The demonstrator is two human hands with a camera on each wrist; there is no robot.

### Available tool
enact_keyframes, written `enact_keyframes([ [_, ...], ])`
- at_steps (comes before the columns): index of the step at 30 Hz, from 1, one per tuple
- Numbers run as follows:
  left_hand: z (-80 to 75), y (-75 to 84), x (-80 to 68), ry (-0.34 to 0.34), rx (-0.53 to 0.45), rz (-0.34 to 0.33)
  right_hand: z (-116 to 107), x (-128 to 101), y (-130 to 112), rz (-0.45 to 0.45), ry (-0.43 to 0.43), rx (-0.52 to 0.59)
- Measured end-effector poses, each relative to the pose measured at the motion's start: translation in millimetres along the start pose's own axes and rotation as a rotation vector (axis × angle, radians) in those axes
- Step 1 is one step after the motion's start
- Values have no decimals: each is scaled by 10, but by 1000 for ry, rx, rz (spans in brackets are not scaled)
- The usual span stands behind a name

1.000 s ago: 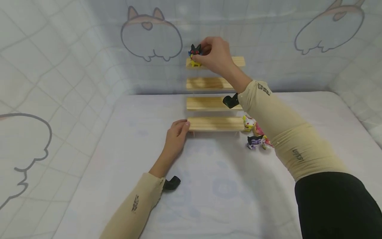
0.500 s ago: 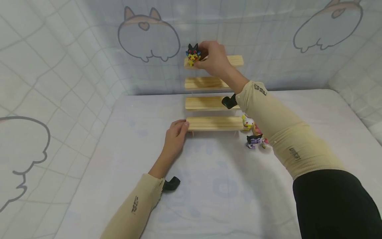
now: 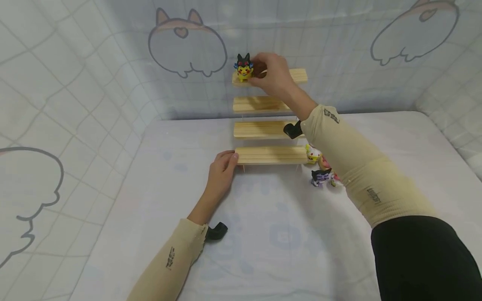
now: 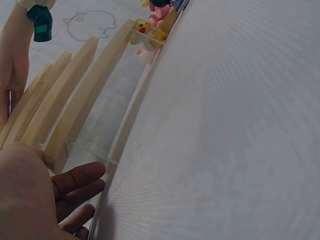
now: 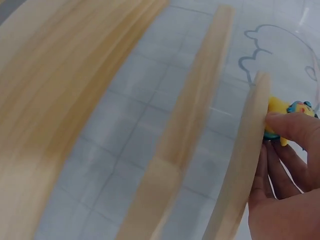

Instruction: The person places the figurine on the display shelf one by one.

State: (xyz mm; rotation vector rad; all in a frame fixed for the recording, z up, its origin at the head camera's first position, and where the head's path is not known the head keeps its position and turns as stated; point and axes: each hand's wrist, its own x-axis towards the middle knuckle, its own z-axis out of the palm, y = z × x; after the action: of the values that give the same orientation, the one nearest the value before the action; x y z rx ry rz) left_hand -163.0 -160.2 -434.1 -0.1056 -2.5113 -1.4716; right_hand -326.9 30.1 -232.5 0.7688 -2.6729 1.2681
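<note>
A small yellow figurine in a black-eared hood point(image 3: 244, 69) stands upright at the left end of the top board of a stepped wooden display shelf point(image 3: 272, 154). My right hand point(image 3: 274, 75) pinches its side; in the right wrist view the thumb point(image 5: 292, 122) lies against its yellow body. My left hand point(image 3: 221, 171) holds the left end of the lowest board. In the left wrist view, that board's end sits between the thumb side of my hand and its loosely extended fingers point(image 4: 80, 176), below the board.
Several small figurines point(image 3: 320, 177) stand together by the shelf's lower right corner, partly hidden by my right sleeve point(image 3: 370, 171). Clear supports hold up the boards. Behind the shelf hangs a patterned cloth backdrop point(image 3: 331, 42); a pale cloth point(image 3: 256, 242) covers the table.
My right hand has moved slightly down and right, so the figurine's front now shows more fully. The figurine stays at the top board's left end. My left hand has not visibly moved.
</note>
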Motion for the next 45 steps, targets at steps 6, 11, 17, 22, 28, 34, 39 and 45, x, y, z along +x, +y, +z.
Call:
enact_keyframes([
  [6, -17, -18, 4, -1, 2, -13, -31, -115, 60, -4, 29, 49],
  [11, -17, -24, 20, -10, 6, -15, -55, -272, 119, -19, 109, 88],
  [17, -17, -27, 34, -13, -3, -25, -78, -554, 137, -30, 175, 142],
  [22, -22, -23, 23, -23, 0, -28, -105, -883, 110, -58, 199, 191],
  [28, -53, -13, 51, -9, -4, 1, -150, -1278, 92, -132, 268, 259],
  [34, -104, -20, 60, -6, 15, -9, -132, -1666, -10, -190, 370, 287],
  [39, -121, -29, 63, -1, 17, -10, -73, -1871, -28, -260, 478, 401],
  [45, -120, -40, 74, -7, 17, -12, -44, -1938, 138, -319, 547, 449],
])
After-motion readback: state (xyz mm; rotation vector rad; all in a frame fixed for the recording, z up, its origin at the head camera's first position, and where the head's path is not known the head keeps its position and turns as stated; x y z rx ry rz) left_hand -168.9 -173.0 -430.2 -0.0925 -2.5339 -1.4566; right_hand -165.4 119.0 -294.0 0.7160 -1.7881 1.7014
